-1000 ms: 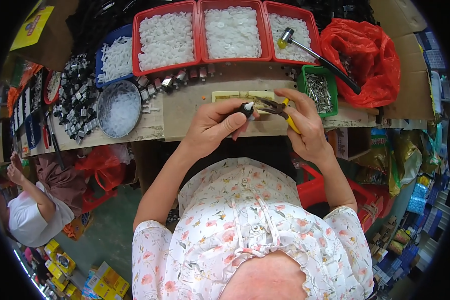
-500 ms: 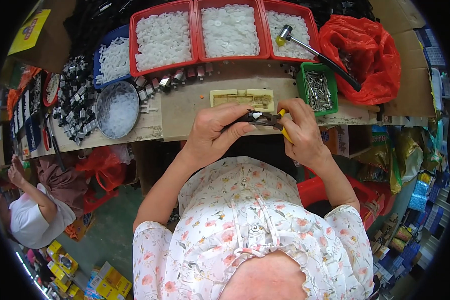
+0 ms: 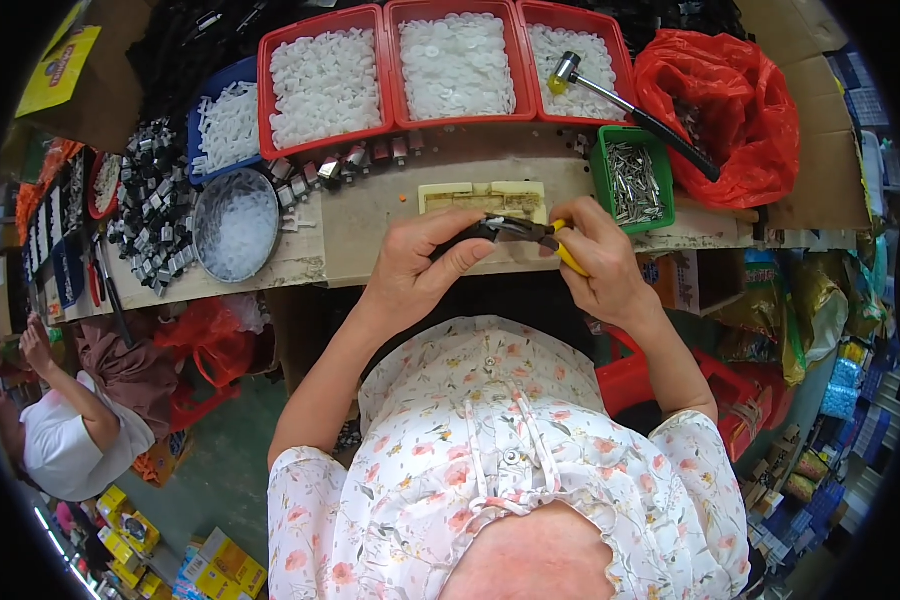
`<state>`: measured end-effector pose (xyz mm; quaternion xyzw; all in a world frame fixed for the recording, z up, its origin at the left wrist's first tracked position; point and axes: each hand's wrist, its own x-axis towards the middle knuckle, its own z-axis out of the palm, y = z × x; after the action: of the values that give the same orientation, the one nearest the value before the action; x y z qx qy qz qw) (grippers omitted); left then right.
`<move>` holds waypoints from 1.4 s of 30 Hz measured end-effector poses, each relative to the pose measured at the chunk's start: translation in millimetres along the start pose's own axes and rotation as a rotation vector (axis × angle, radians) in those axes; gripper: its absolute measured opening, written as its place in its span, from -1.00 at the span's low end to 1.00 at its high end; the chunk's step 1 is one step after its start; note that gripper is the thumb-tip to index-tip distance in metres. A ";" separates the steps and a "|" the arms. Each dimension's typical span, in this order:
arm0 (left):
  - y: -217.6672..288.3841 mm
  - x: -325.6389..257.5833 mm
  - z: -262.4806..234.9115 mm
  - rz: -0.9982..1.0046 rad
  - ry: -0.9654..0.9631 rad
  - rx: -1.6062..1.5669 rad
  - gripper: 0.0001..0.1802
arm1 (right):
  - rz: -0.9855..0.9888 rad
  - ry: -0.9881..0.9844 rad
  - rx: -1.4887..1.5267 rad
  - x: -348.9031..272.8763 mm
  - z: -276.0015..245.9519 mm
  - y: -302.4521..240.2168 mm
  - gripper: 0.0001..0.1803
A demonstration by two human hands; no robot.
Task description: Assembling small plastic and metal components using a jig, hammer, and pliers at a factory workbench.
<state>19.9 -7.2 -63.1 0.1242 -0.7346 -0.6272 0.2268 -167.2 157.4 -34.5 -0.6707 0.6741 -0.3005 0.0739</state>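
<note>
Pliers (image 3: 530,232) with yellow handles sit between both hands at the near edge of the workbench (image 3: 360,215); the right hand (image 3: 602,262) is closed around the yellow handles, and the left hand (image 3: 420,265) is curled, its thumb and fingers pinching a small dark part (image 3: 475,232) at the pliers' tip; what that part is cannot be told. Just beyond the hands a pale yellow rectangular block (image 3: 482,196) lies flat on the bench; to its right stands a small green bin (image 3: 632,180) full of metal pins. Three red trays of white plastic pieces line the back: the left tray (image 3: 320,75), the middle tray (image 3: 457,62) and the right tray (image 3: 580,55); a hammer (image 3: 620,100) with a metal head and black handle rests with its head in the right tray and its handle slanting toward a red plastic bag (image 3: 730,110). Left of the trays is a blue bin (image 3: 225,125) of white parts, and in front of it a round metal bowl (image 3: 235,222) holding more white pieces; a heap of small black-and-silver parts (image 3: 150,205) lies beside the bowl. Another person in a white top (image 3: 65,440) crouches low at the left.
</note>
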 end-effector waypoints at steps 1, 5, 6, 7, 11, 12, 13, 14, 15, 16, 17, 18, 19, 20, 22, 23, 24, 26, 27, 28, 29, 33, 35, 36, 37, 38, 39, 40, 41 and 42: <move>1.4 -2.5 0.3 -0.051 -0.027 -0.049 -0.66 | 0.018 -0.034 0.011 -1.3 0.5 -1.6 -0.84; 0.1 -10.4 -15.7 -0.341 -0.196 -0.278 -0.71 | -0.050 -0.023 -0.026 -0.3 9.8 -2.3 -0.84; 2.1 -14.6 -16.0 -0.388 -0.179 -0.330 -0.73 | -0.057 -0.043 0.000 0.2 12.8 -4.1 -0.83; 3.6 -17.0 -19.0 -0.381 -0.176 -0.324 -0.73 | -0.064 -0.062 0.026 0.5 15.5 -4.4 -0.83; -4.4 -37.9 -43.1 -0.551 -0.290 -0.332 -0.77 | -0.105 -0.137 -0.020 5.0 17.1 -2.7 -0.78; -5.6 -44.0 -52.2 -0.633 -0.400 -0.139 -0.77 | -0.106 -0.130 -0.022 5.8 15.1 1.0 -0.78; -7.6 -50.9 -61.0 -0.711 -0.508 0.058 -0.76 | -0.029 -0.112 -0.072 7.1 12.3 8.0 -0.75; -12.5 -61.6 -69.4 -0.628 -0.565 0.306 -0.74 | 0.049 -0.091 -0.120 8.3 10.5 15.4 -0.72; -16.1 -75.2 -75.6 -0.543 -0.610 0.554 -0.72 | 0.045 -0.085 -0.115 10.4 11.4 23.9 -0.72; -20.3 -86.6 -79.5 -0.539 -0.616 0.562 -0.72 | 0.109 -0.074 -0.212 11.8 14.0 34.7 -0.70; -20.3 -94.3 -81.5 -0.477 -0.573 0.744 -0.70 | 0.175 -0.063 -0.309 13.8 15.7 43.9 -0.68; -20.9 -96.2 -82.9 -0.409 -0.525 0.923 -0.67 | 0.205 -0.090 -0.347 15.8 15.8 50.1 -0.68; -21.2 -93.5 -84.2 -0.403 -0.532 0.929 -0.67 | 0.212 -0.082 -0.347 16.8 16.2 53.7 -0.68; -17.2 -86.5 -84.0 -0.434 -0.505 0.842 -0.68 | 0.199 -0.093 -0.372 18.3 18.4 56.3 -0.68; -3.1 -71.0 -80.0 -0.463 -0.480 0.756 -0.69 | 0.188 -0.102 -0.395 19.2 16.2 57.5 -0.69; 5.0 -60.9 -76.0 -0.465 -0.460 0.643 -0.70 | 0.144 -0.113 -0.367 20.7 11.8 56.7 -0.67; 11.7 -52.0 -72.3 -0.466 -0.438 0.530 -0.71 | 0.098 -0.126 -0.339 22.8 7.3 55.1 -0.66; 22.6 -34.5 -66.5 -0.461 -0.420 0.473 -0.72 | 0.112 -0.163 -0.215 33.1 -8.0 57.6 -0.68; 24.6 -28.1 -63.7 -0.462 -0.395 0.416 -0.73 | 0.120 -0.203 -0.086 42.1 -16.5 60.3 -0.70; 21.9 -23.3 -61.8 -0.461 -0.393 0.415 -0.73 | 0.119 -0.204 -0.087 54.1 -24.8 64.0 -0.70; 16.7 -18.6 -60.4 -0.356 -0.374 0.429 -0.73 | 0.164 -0.162 -0.083 69.0 -34.0 70.4 -0.73; 14.3 -4.2 -44.0 -0.178 -0.300 0.408 -0.75 | 0.002 0.086 -0.357 148.2 -50.6 127.5 -0.82; 13.6 3.1 -34.2 -0.129 -0.277 0.406 -0.75 | 0.003 0.148 -0.569 184.5 -42.6 172.5 -0.76; 12.6 7.0 -30.9 -0.082 -0.256 0.403 -0.75 | 0.045 0.168 -0.662 199.9 -37.9 189.4 -0.73; 13.0 10.0 -28.0 -0.081 -0.251 0.404 -0.75 | 0.039 0.169 -0.661 211.5 -35.8 203.1 -0.73; 14.7 11.7 -25.4 -0.067 -0.245 0.403 -0.76 | 0.093 0.123 -0.689 220.7 -34.4 214.5 -0.72; 15.4 10.9 -25.8 -0.057 -0.238 0.402 -0.76 | 0.146 0.076 -0.715 228.7 -32.8 218.6 -0.71; 15.6 10.4 -28.1 -0.062 -0.230 0.406 -0.76 | 0.215 -0.033 -0.710 235.6 -33.8 223.2 -0.68; 14.0 9.2 -30.7 -0.059 -0.223 0.412 -0.77 | 0.201 -0.038 -0.700 239.7 -32.6 222.8 -0.68; 13.6 7.8 -34.4 -0.056 -0.214 0.422 -0.77 | 0.198 -0.070 -0.720 243.3 -32.3 221.9 -0.66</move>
<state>31.4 -38.1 -44.6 0.1220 -0.8656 -0.4754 0.0990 -396.0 -81.3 -46.4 -0.5952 0.7952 -0.0123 -0.1151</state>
